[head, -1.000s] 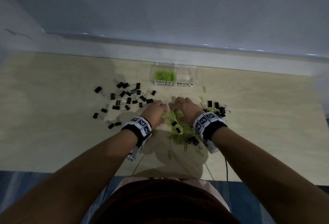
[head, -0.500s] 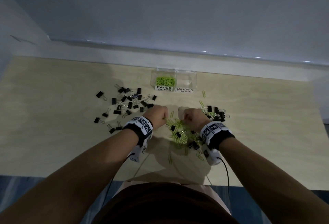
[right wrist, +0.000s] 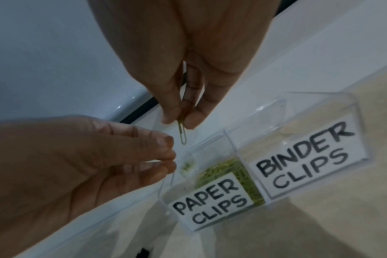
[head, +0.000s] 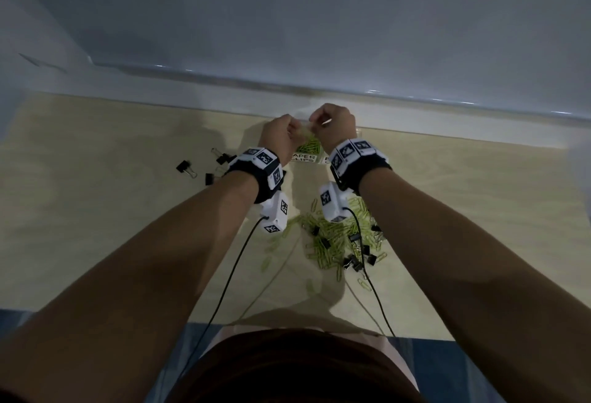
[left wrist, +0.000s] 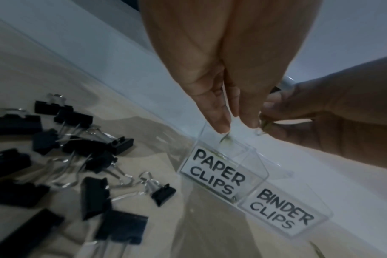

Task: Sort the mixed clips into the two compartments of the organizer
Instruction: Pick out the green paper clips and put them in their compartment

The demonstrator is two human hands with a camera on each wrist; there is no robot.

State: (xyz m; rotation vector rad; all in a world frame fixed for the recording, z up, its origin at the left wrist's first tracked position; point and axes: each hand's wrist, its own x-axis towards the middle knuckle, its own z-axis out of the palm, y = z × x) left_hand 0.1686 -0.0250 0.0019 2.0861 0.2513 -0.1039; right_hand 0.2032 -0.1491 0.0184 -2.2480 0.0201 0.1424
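A green paper clip [right wrist: 182, 131] is being pinched in the right hand [right wrist: 188, 57] grip above the organizer [right wrist: 283, 139], over its PAPER CLIPS compartment [right wrist: 212, 204]. Left hand [right wrist: 73, 164] fingers are being held together; what they clamp cannot be told. Binder clips [left wrist: 82, 157] are lying left on the worktop [head: 96, 204].

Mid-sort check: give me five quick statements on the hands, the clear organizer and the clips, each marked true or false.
1. The right hand pinches a green wire paper clip. True.
2. The clear plastic two-compartment organizer holds black binder clips in its BINDER CLIPS side. False: that side shows no clips.
3. Green clips lie in the PAPER CLIPS compartment. True.
4. The left hand rests flat on the pale wooden table. False: it is raised over the organizer.
5. Black metal binder clips lie loose on the table. True.
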